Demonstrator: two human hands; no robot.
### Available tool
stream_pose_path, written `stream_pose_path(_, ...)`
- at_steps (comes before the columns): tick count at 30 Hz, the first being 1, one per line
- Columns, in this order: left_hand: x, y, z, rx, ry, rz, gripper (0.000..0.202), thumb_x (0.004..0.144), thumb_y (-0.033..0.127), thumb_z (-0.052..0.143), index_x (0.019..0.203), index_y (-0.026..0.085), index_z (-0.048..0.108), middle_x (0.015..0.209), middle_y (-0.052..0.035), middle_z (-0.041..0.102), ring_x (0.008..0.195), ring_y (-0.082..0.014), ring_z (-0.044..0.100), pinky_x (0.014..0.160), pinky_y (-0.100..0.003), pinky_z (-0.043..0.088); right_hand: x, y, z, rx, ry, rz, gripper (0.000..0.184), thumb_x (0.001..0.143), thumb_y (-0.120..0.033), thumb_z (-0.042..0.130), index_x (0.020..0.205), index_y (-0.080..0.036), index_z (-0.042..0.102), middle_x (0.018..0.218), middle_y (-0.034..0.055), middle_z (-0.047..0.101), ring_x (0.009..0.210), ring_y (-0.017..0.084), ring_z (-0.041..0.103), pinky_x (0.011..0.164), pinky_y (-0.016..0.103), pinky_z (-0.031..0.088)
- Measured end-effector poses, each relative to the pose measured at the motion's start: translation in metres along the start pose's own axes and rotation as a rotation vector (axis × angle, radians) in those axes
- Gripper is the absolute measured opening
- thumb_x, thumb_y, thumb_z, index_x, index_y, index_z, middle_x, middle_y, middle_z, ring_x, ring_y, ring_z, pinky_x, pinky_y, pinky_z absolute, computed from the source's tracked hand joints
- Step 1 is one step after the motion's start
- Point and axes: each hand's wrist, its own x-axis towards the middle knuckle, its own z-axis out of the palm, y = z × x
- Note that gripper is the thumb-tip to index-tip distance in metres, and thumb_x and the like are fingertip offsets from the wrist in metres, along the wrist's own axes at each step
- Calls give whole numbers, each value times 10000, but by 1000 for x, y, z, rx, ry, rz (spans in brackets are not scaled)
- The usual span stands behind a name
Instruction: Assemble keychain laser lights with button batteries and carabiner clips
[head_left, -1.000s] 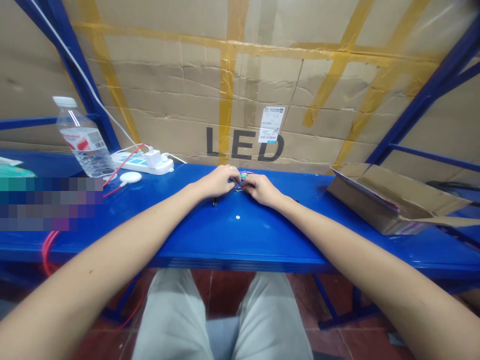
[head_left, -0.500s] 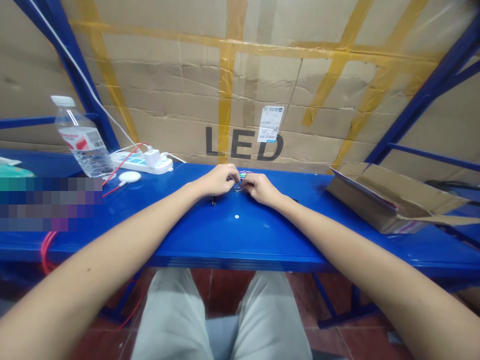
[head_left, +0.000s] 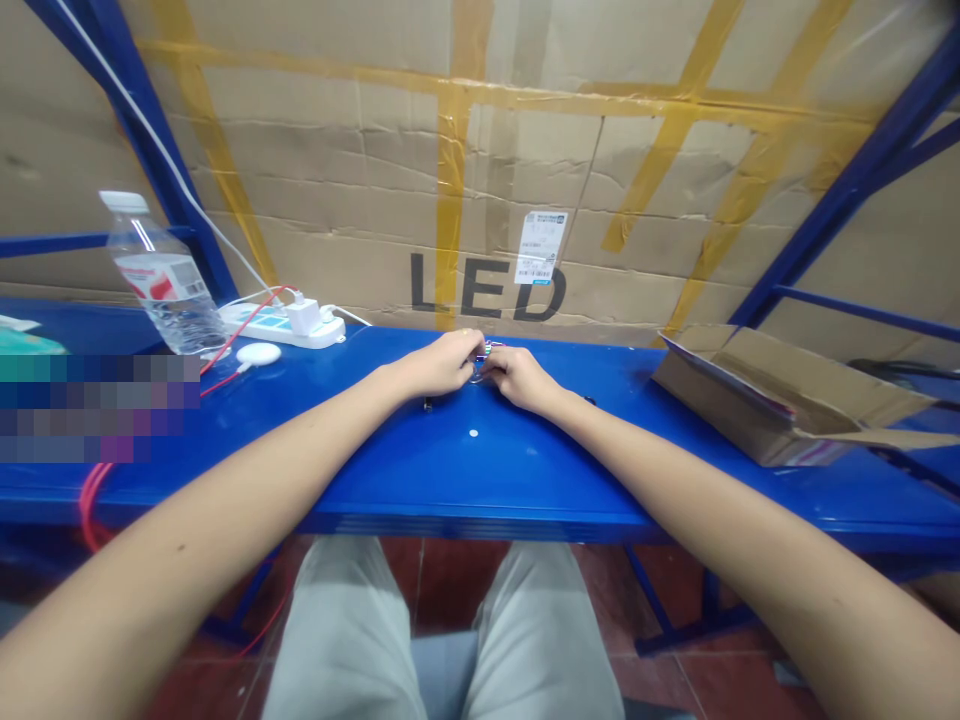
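My left hand (head_left: 452, 361) and my right hand (head_left: 520, 376) meet over the blue table, fingertips pinched close together. A thin, shiny curved piece (head_left: 476, 378), like a wire or ring, shows between them at the fingertips; its kind is too small to tell. Just behind the fingers sits a small multicoloured item (head_left: 492, 349), partly hidden by the hands. Under my left wrist lies a small dark metallic part (head_left: 428, 404). Another dark piece (head_left: 590, 400) peeks out beside my right wrist. Nearer to me, a small white disc (head_left: 473, 433) is on the table.
On the left stand a water bottle (head_left: 161, 280) and a white power strip (head_left: 262, 322) with a plugged-in adapter. A round white charger pad (head_left: 259, 354) and red cable (head_left: 94, 500) lie nearby. At right is an open cardboard box (head_left: 750, 410). A large taped carton (head_left: 337, 200) walls the back.
My left hand has shifted slightly right, its fingers now further over the shiny piece. My right hand stays almost where it was.
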Motion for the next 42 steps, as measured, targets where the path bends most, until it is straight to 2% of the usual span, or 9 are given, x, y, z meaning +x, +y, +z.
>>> stream_pose_path(7, -2, -6, -4, -15, -11, -36, 229, 793, 93, 500, 998, 182, 547, 942, -82, 654, 831, -211, 619, 729, -333, 492, 0, -1, -1, -6, -8, 38, 235, 806, -12, 540, 811, -159, 722, 891, 86, 747, 849, 215, 664, 800, 317, 475)
stream_pose_path(11, -3, -9, -8, -100, 31, -65, 249, 796, 96, 520, 1025, 183, 567, 968, -70, 682, 868, -200, 656, 773, -330, 515, 0, -2, -3, 5, -20, 91, 174, 814, -46, 570, 812, -161, 701, 866, 69, 734, 824, 200, 645, 768, 296, 456)
stream_pose_path(17, 1, -16, -10, -271, 147, -234, 217, 778, 126, 627, 988, 175, 607, 942, -61, 715, 882, -198, 684, 787, -334, 541, 0, 5, -7, 75, 13, 195, 111, 798, -109, 581, 829, -156, 677, 781, 33, 695, 722, 167, 588, 677, 266, 426)
stream_pose_path(24, 3, -18, -18, -465, 234, -259, 157, 801, 188, 683, 945, 142, 639, 941, -83, 728, 904, -187, 694, 861, -362, 548, -1, 4, -18, 203, -56, 234, 216, 861, -280, 589, 957, -154, 736, 851, 51, 724, 719, 166, 595, 685, 289, 447)
stream_pose_path(28, 4, -10, -18, -533, 246, -196, 169, 797, 211, 705, 945, 149, 652, 968, -81, 737, 945, -187, 695, 886, -360, 548, 2, -8, -21, 400, -66, 238, 292, 888, -387, 581, 883, -149, 751, 876, 68, 738, 776, 183, 618, 745, 310, 459)
stream_pose_path(32, 5, -1, -13, -662, 189, -186, 182, 806, 203, 698, 969, 139, 648, 996, -103, 749, 975, -201, 701, 903, -382, 548, 6, -19, -15, 769, -72, 330, 293, 864, -410, 624, 857, -134, 723, 858, 101, 742, 806, 196, 646, 757, 317, 482)
stream_pose_path(34, 6, 4, -11, -746, 197, -202, 214, 837, 254, 687, 1013, 138, 656, 1077, -126, 743, 1039, -222, 690, 944, -409, 529, 5, -22, -11, 955, -71, 398, 266, 828, -396, 671, 868, -135, 701, 725, 75, 700, 713, 184, 638, 704, 317, 491)
stream_pose_path(37, 8, 6, -9, -970, 265, -278, 368, 914, 464, 593, 1067, 139, 671, 1202, -162, 704, 1175, -272, 634, 1029, -449, 472, 4, -24, -10, 1103, -81, 462, 252, 764, -363, 741, 870, -142, 680, 581, 4, 585, 560, 148, 566, 580, 297, 463)
stream_pose_path(42, 8, -3, -8, -1374, 307, -469, 690, 911, 715, 362, 1055, 122, 685, 1176, -197, 697, 1177, -343, 625, 1017, -478, 468, 3, -23, -17, 936, -53, 418, 228, 737, -349, 762, 776, -140, 679, 539, -14, 552, 497, 122, 514, 533, 286, 432)
